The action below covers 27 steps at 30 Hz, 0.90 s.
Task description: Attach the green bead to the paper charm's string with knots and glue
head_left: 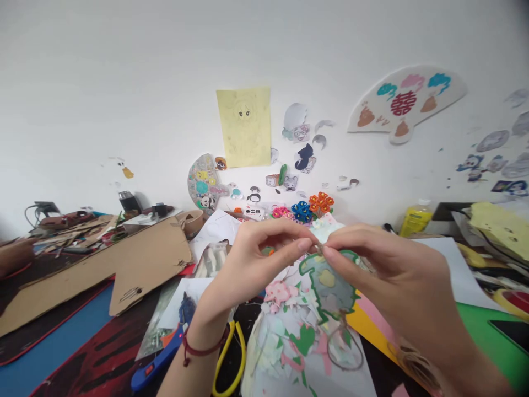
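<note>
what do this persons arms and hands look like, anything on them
Both forearms are bare, with no sleeves or gloves in view. The left hand has a red cord bracelet at the wrist, with a short end hanging from it. The right hand shows no clear jewellery.

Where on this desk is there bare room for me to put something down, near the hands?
Blue mat shows at lower left, between the cardboard sheet and the red-and-black mat. A white paper sheet lies beyond the right hand, below the yellow bottle. It is crowded under the right hand and left hand, where paper scraps pile beside the yellow-handled pliers.
</note>
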Motion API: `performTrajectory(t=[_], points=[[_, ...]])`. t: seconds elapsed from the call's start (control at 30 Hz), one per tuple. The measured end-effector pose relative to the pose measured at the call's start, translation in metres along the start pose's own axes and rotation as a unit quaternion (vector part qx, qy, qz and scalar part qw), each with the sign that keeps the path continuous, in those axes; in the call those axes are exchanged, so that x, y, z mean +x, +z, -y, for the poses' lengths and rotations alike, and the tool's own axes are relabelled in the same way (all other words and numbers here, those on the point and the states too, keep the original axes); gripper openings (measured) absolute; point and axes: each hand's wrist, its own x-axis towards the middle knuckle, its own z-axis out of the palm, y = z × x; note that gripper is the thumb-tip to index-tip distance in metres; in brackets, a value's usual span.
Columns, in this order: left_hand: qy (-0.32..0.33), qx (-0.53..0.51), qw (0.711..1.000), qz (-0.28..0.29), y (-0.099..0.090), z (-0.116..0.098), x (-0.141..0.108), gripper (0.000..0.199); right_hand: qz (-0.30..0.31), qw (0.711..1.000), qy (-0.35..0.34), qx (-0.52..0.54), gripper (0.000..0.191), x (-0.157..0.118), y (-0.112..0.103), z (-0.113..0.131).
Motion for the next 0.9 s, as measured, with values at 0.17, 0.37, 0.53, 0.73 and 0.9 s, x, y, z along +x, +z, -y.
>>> performTrajectory(t=[0.17, 0.37, 0.53, 0.73, 0.9], points=[[0.036, 0.037, 0.999, -0.004, -0.0018, -0.0009, -0.0005, 0.012, -0.005, 1.0, 0.007, -0.008, 0.009, -0.0005, 0.0027, -0.0022], [0.114, 0.097, 0.988, -0.021, 0.0001, -0.0021, -0.0044, 0.019, -0.034, 0.999, 0.005, 0.004, 0.01, -0.0009, 0.0027, -0.0022], [0.196, 0.209, 0.958, -0.025, 0.0025, -0.0022, -0.0087, 0.025, -0.049, 0.999, -0.001, -0.003, 0.01, -0.0003, 0.0032, -0.0006], [0.162, 0.213, 0.962, -0.059, 0.0036, -0.0032, -0.0079, 0.022, -0.05, 0.999, -0.013, -0.002, 0.01, 0.0, 0.0001, -0.0008], [0.087, 0.171, 0.977, -0.093, 0.0011, -0.003, -0.0044, 0.016, -0.043, 0.999, -0.022, -0.003, 0.01, -0.0021, -0.0035, -0.0025]])
